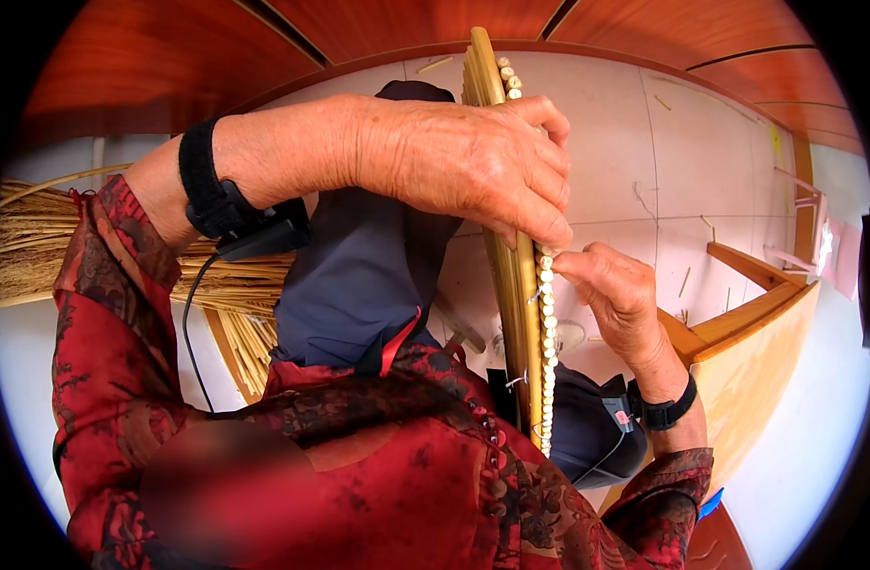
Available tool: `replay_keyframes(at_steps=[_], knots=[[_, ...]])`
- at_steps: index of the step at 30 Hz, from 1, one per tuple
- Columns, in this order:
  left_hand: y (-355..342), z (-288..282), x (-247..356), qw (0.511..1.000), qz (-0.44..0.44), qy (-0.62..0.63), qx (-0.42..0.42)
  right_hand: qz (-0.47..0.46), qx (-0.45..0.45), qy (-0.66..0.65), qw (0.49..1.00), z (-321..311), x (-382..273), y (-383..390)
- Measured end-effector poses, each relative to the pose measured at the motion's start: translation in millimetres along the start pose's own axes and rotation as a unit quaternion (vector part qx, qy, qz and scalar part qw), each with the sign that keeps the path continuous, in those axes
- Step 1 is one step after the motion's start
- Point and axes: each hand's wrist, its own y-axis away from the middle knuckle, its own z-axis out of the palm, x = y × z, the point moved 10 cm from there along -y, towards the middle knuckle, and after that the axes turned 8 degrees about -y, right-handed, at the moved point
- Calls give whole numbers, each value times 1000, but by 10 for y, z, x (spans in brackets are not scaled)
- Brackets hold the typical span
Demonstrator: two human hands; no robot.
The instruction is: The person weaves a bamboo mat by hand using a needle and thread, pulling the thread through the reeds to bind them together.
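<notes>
A panel of straw-coloured plant stalks (516, 294) stands on edge between my legs, seen nearly end-on. Down its right side runs a row of pale round cut stalk ends (549, 356), with small white thread ties at the panel's edge. My left hand (473, 166) reaches across from the left and grips the panel's upper part, fingers curled over its edge. My right hand (613, 290) is closed in a pinch at the row of stalk ends, just below the left fingertips. Whatever sits between those right fingertips is too small or hidden to make out.
Bundled dry stalks with brushy heads (36, 242) lie at the left. On the right stands a wooden stool or small table (758, 351). Stalk scraps (684, 282) litter the tiled floor (611, 142); reddish wood panels (416, 24) line the far side.
</notes>
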Motion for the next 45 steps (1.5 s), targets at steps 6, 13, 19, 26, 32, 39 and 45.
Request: replay_keyframes(at_steps=[6,13,19,26,32,39,45], knots=[[-2,7,-1,1000,0,0,-5,1,-3,-9,1000,7,-5,-5],[26,-19,31,1000,3,-9,2,-2,-5,-5,1000,30,-28,-19],[1,-5,6,1000,3,-3,10,-3,-8,1,1000,19,-12,-5],[7,-10,17,1000,5,-15,4,-10,-13,14,1000,45,-157,-81],[6,5,16,1000,8,-8,-3,-9,-34,47,998,81,-215,-122],[-29,0,9,1000,12,11,4,94,-15,29,995,72,-92,-55],[-36,-3,-6,1000,11,-9,-2,109,-35,21,993,113,-101,-44]])
